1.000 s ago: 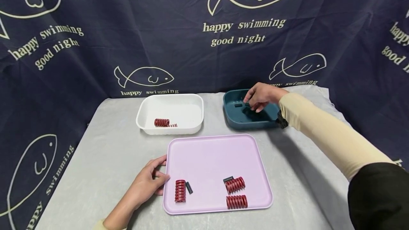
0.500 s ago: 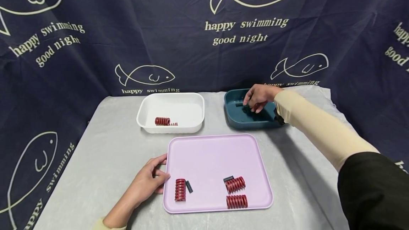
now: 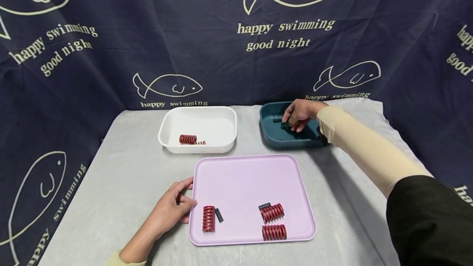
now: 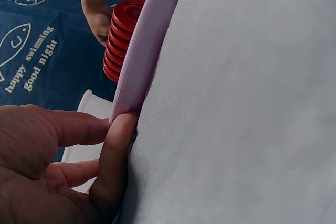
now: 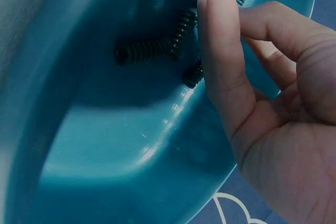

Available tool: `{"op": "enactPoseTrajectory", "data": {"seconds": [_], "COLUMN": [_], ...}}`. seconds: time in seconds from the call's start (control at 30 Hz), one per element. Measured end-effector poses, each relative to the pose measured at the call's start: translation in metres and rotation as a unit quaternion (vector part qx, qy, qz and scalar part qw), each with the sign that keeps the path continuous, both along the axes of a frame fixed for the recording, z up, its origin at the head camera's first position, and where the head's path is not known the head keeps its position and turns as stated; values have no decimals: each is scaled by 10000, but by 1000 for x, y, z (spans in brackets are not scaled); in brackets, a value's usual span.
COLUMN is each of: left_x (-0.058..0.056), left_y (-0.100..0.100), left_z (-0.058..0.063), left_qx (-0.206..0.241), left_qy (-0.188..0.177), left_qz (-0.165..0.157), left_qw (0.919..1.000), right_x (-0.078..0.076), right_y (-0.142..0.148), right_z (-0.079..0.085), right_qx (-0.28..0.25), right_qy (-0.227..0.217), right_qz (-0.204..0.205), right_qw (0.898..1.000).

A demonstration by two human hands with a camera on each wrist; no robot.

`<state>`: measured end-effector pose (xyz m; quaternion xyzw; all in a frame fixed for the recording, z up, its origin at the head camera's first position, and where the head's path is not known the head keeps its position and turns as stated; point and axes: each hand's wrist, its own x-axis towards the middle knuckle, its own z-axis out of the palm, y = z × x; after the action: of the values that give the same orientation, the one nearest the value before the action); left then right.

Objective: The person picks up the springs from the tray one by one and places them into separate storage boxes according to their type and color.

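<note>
My left hand (image 3: 173, 206) pinches the left rim of the lilac tray (image 3: 244, 175). In the left wrist view, a thumb and finger meet on that rim. At the back right, my right hand (image 3: 300, 114) reaches into the teal bin (image 3: 275, 141), fingers bent and thumb pointing toward the bin's floor. Several small dark springs (image 5: 144, 51) lie in the bin close around my thumb (image 5: 223, 45), one partly hidden behind it; I cannot tell whether my fingers hold one. The tray bears a red spring (image 3: 208, 218) beside a dark spring (image 3: 219, 215), and more springs (image 3: 274, 232) at its lower right.
A white bin (image 3: 218, 128), left of the teal one, holds a large red spring (image 3: 187, 139) and several tiny red ones (image 3: 201, 143). Both bins stand on the grey-covered table (image 3: 122, 175) behind the tray. A dark blue fish-print curtain (image 3: 207, 32) rises behind.
My right hand has shifted slightly within the teal bin, and a cluster of dark springs now shows under its fingertips. My left hand stays on the tray.
</note>
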<state>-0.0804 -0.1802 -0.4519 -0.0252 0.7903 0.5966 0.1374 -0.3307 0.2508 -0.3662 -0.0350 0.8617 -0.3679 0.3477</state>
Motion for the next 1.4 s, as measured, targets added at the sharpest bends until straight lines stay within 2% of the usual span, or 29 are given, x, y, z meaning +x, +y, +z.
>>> {"op": "enactPoseTrajectory", "data": {"seconds": [0.4, 0.6, 0.8, 0.97, 1.2, 1.4], "left_x": [-1, -2, -3, -3, -1, 0], "left_y": [2, 2, 2, 2, 2, 2], "left_z": [3, 2, 4, 3, 2, 1], "left_qx": [-33, -45, -20, 4, -23, -79], "left_qy": [-29, -21, -12, -33, -15, -27], "left_qz": [24, -11, -34, -23, -38, -24], "left_qw": [10000, 10000, 10000, 10000, 10000, 10000], "right_x": [8, 20, 47, 72, 108, 137], "right_y": [5, 2, -14, -37, -75, -102], "right_z": [16, 25, 38, 40, 25, 5], "right_qx": [-322, -610, -1206, -1674, -2149, -2426], "right_qy": [203, 521, 680, 481, 232, -88], "right_qz": [98, 211, 98, 357, 719, 794], "right_qw": [9992, 9966, 9903, 9841, 9737, 9668]}}
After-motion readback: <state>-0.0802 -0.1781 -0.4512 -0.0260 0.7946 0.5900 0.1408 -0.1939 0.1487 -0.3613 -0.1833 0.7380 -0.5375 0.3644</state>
